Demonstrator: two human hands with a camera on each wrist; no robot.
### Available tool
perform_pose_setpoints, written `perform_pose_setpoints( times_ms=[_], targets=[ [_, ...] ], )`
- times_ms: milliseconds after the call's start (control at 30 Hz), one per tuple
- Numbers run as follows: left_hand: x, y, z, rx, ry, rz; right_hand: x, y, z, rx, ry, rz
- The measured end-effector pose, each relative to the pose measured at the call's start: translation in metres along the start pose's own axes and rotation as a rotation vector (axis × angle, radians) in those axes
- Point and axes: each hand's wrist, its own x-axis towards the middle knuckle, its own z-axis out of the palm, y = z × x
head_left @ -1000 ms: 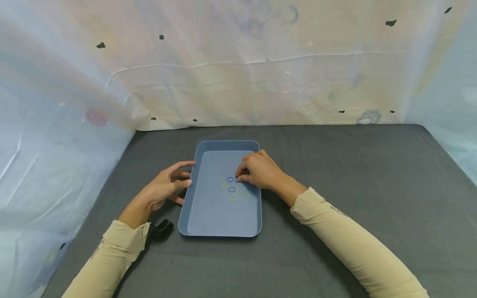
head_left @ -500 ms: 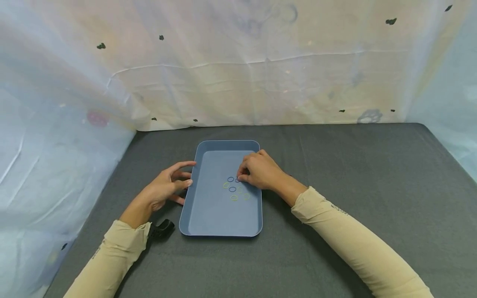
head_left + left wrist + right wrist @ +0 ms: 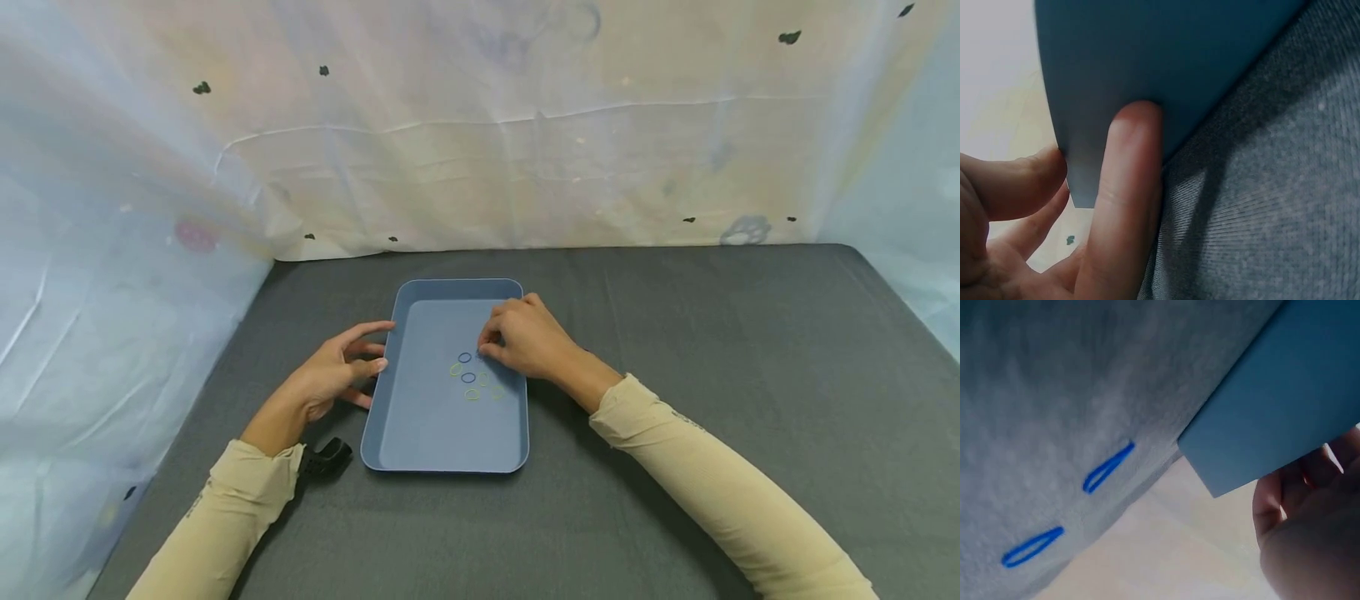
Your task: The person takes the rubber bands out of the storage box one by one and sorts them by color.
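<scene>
A blue-grey tray (image 3: 431,437) holds several thin rubber bands, among them a blue rubber band (image 3: 468,382) and a yellow-green rubber band (image 3: 472,399). My right hand (image 3: 532,337) reaches over the tray's right side, thumb and forefinger pinching another blue rubber band (image 3: 478,354), mostly hidden by the fingertips. At the left rim, my left hand (image 3: 326,379) rests its fairly straight fingers and thumb against the tray. The left wrist view shows a finger (image 3: 1129,169) pressed to the tray's outer wall (image 3: 1166,50) and the thumb (image 3: 1029,181) at its edge.
Dark grey cloth (image 3: 712,350) covers the table. In the right wrist view, two blue rubber bands (image 3: 1110,467) lie on this cloth outside the tray. A black strap piece (image 3: 330,458) sticks out by the left wrist. Behind the table hangs a pale patterned curtain (image 3: 465,183).
The right fingertips shift slightly up at the blue rubber band, and less of it shows now. The left hand stays at the rim; the whole view has drifted a little.
</scene>
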Motion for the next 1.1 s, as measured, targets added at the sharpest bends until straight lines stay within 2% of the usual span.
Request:
perform_pose_setpoints(
  times_ms=[233, 500, 733, 1100],
  targets=[
    [0.0, 0.001, 0.0, 0.0, -0.002, -0.015, -0.007, -0.003, -0.007, 0.054, 0.032, -0.008],
    [-0.005, 0.005, -0.007, 0.016, -0.072, -0.004, -0.021, -0.001, -0.015, 0.095, 0.038, 0.0],
    [-0.009, 0.007, -0.008, 0.058, -0.093, 0.014, -0.029, 0.007, -0.023, 0.202, 0.05, 0.027],
    [-0.006, 0.008, -0.003, 0.055, -0.068, 0.0, -0.042, 0.021, -0.028, 0.172, 0.058, 0.061]
  ],
)
